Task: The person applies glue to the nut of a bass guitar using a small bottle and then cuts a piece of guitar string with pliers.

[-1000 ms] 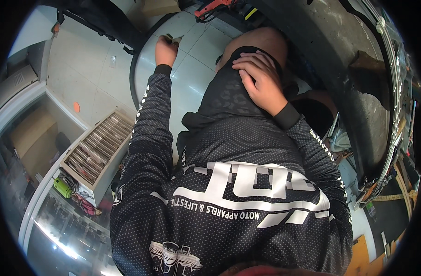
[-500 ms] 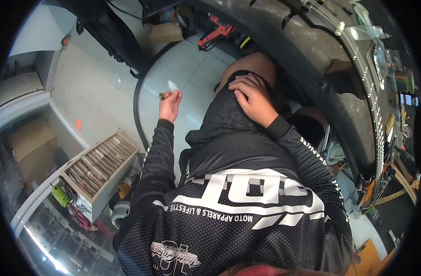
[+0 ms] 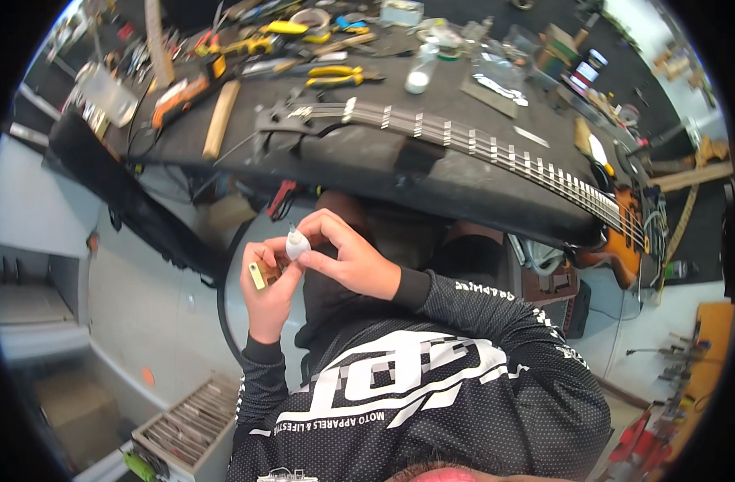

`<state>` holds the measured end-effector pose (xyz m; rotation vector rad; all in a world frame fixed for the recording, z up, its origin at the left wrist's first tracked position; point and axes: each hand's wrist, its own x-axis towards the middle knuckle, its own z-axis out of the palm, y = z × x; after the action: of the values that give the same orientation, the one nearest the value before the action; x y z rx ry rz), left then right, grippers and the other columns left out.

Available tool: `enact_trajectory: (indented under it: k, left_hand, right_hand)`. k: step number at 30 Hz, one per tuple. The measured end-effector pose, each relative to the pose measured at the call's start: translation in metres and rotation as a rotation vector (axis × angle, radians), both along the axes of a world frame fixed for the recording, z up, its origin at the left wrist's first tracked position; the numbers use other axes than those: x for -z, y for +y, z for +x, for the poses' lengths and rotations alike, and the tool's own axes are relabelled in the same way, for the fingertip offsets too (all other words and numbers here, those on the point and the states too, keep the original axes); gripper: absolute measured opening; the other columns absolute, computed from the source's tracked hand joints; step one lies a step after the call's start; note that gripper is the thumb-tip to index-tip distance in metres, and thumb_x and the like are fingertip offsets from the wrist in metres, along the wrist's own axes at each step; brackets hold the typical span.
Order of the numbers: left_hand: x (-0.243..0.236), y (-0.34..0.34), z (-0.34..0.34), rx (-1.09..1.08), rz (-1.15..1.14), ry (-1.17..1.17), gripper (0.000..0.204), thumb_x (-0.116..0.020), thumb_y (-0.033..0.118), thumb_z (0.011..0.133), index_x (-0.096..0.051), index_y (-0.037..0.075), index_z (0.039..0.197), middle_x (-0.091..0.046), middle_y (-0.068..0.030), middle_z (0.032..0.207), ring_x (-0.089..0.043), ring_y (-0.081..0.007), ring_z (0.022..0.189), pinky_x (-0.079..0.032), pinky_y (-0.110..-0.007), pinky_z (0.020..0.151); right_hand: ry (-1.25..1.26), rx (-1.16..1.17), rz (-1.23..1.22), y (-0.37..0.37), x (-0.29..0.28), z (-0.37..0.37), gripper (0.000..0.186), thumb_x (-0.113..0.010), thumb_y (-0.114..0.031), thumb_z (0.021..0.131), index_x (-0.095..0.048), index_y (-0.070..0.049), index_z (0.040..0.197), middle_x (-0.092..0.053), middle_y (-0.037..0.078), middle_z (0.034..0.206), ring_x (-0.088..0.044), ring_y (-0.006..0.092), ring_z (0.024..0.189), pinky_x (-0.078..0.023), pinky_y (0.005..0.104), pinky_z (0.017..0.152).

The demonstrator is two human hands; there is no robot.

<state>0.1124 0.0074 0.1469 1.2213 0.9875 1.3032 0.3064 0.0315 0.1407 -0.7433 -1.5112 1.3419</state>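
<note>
Over my lap, my left hand (image 3: 271, 299) is closed around a small pale-yellow piece (image 3: 256, 275), its thumb and fingers also touching a small white bottle (image 3: 297, 249) with a narrow nozzle. My right hand (image 3: 345, 261) grips that bottle between thumb and fingers from the right side, close against my left hand. Beyond my hands, an electric bass guitar lies along the workbench (image 3: 319, 173), its fretted neck (image 3: 464, 141) running from the headstock at left to the sunburst body (image 3: 623, 255) at right.
The bench holds yellow-handled pliers (image 3: 332, 79), an orange tool (image 3: 174, 104), a wood strip (image 3: 221, 120) and a translucent bottle (image 3: 422, 71). A black bag (image 3: 126, 193) leans at left, a red tool (image 3: 282, 198) sits below the edge, and a slatted box (image 3: 182, 418) stands at lower left.
My right hand has left my thigh and joined my left hand on the white bottle. The view has tilted up, bringing the bench and bass into view.
</note>
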Motion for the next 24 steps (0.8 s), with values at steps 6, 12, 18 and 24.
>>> enact_trajectory:
  k: [6, 12, 18, 24]
  left_hand:
    - [-0.080, 0.030, 0.059, 0.280, 0.228, 0.076, 0.039, -0.068, -0.008, 0.095, -0.040, 0.009, 0.115, -0.055, -0.0088, 0.110, -0.057, -0.0148, 0.093, -0.049, -0.031, 0.088]
    - [-0.178, 0.129, 0.202, 0.555, 0.565, 0.713, 0.035, -0.064, 0.019, 0.107, -0.048, 0.004, 0.134, -0.064, -0.0176, 0.117, -0.066, -0.0333, 0.106, -0.053, -0.043, 0.092]
    - [-0.126, 0.235, 0.342, 0.759, 0.854, 1.282, 0.037, -0.072, 0.029, 0.104, -0.060, 0.002, 0.126, -0.071, -0.0233, 0.122, -0.072, -0.0433, 0.112, -0.057, -0.053, 0.092]
    - [-0.153, 0.235, 0.324, 0.628, 0.970, 1.043, 0.036, -0.076, 0.022, 0.102, -0.062, 0.002, 0.128, -0.072, -0.0152, 0.115, -0.075, -0.0344, 0.099, -0.059, -0.046, 0.088]
  right_hand:
    - [0.257, 0.206, 0.058, -0.041, -0.053, 0.091, 0.022, -0.069, -0.007, 0.109, -0.060, -0.003, 0.129, -0.061, 0.010, 0.132, -0.065, 0.0193, 0.121, -0.052, 0.0364, 0.108]
    - [0.496, 0.387, -0.124, -0.093, -0.109, 0.214, 0.024, -0.057, -0.009, 0.114, -0.049, -0.002, 0.136, -0.070, 0.025, 0.136, -0.076, 0.0309, 0.116, -0.060, 0.0431, 0.104]
    - [0.345, 0.509, -0.289, -0.087, -0.152, 0.290, 0.038, -0.052, -0.019, 0.115, -0.045, 0.001, 0.147, -0.069, 0.019, 0.126, -0.074, 0.0240, 0.105, -0.060, 0.0353, 0.091]
    - [0.196, 0.464, -0.361, -0.051, -0.171, 0.335, 0.034, -0.051, -0.022, 0.116, -0.049, -0.002, 0.145, -0.068, 0.013, 0.123, -0.069, 0.0168, 0.102, -0.056, 0.0313, 0.088]
